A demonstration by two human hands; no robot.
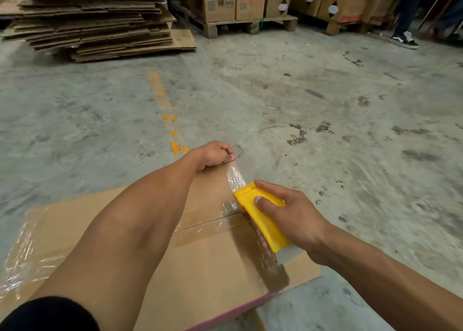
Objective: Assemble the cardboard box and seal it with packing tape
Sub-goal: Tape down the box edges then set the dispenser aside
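The left hand [215, 155] pins the tape [235, 177] end at the far edge of the box [200, 255] on the floor while the right hand [288, 210] grips the yellow dispenser [260, 215], mid-sealing; next, probably pull it across the seam.

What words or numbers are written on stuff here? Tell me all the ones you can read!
"KB-2041": on a stacked cardboard carton on the wooden pallet at the back.
Small logo prints on the neighbouring cartons: too blurred to read.
Red print on the tape roll under the yellow tape dispenser: mostly hidden, unreadable.
Orange floor marking: a worn painted line, no letters.
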